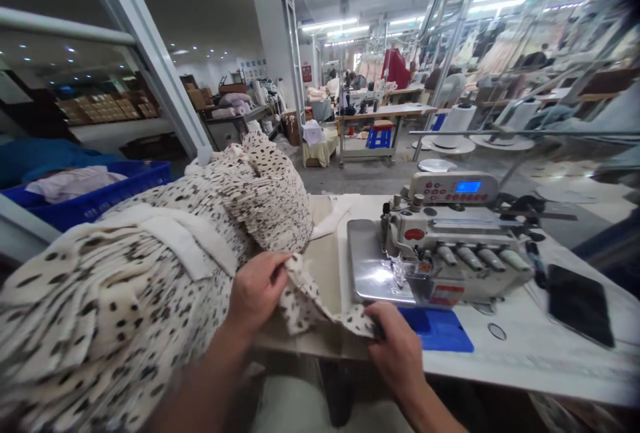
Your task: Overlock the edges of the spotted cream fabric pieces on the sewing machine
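Between my two hands stretches a cream fabric piece with dark spots (305, 296), its edge pulled out and part of it hanging down. My left hand (257, 289) pinches the upper left end, close to a big pile of the same spotted fabric (200, 199). With fingers closed, my right hand (397, 346) grips the other end near the table's front edge. To the right of the piece stands an overlock sewing machine (450, 239) with a shiny metal plate (373, 266) and a lit blue display. My right hand is just in front of this machine, apart from it.
A blue pad (437, 329) lies under the machine's front. On the right of the table rests a dark tablet-like object (580, 303). Cones of white thread (457, 126) stand behind. At far left sits a blue crate (145, 179) with cloth, beside a metal frame post (150, 53).
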Demonstrator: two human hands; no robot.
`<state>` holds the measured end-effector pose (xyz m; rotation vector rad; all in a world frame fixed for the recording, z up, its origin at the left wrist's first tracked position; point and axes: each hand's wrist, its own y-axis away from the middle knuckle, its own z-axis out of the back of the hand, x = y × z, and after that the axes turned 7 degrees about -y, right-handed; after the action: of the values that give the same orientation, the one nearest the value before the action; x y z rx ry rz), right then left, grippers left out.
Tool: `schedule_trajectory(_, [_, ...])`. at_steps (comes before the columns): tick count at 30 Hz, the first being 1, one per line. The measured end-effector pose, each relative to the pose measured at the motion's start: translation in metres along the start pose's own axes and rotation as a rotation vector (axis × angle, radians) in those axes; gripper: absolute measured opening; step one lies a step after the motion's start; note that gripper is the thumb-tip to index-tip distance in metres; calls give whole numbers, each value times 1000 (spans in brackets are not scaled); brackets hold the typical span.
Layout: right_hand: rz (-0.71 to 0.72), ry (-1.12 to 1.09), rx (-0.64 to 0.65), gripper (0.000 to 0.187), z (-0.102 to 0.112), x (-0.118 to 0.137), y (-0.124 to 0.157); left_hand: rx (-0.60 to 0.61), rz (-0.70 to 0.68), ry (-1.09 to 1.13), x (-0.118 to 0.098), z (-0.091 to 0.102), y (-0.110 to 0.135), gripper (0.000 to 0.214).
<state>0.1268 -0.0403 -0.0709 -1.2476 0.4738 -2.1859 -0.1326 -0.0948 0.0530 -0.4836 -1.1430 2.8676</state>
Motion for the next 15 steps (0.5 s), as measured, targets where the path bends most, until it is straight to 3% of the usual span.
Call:
schedule_trajectory(3, [126, 196, -77, 33, 9, -9, 6, 19, -59, -222, 24, -1, 14, 22])
schedule_trajectory(7, [188, 357, 232, 32, 10, -12, 18, 249, -14, -466, 38, -14, 53, 21])
schedule_trajectory(10, [234, 341, 412, 38, 12, -17, 25, 249, 4, -436, 35, -18, 78, 25])
schedule_trajectory(13, [265, 320, 449, 50, 18, -24, 24, 166, 56, -339, 28, -16, 89, 28])
schedule_trajectory(15, [276, 319, 459, 49, 20, -28, 19, 202, 34, -270, 24, -16, 91, 31])
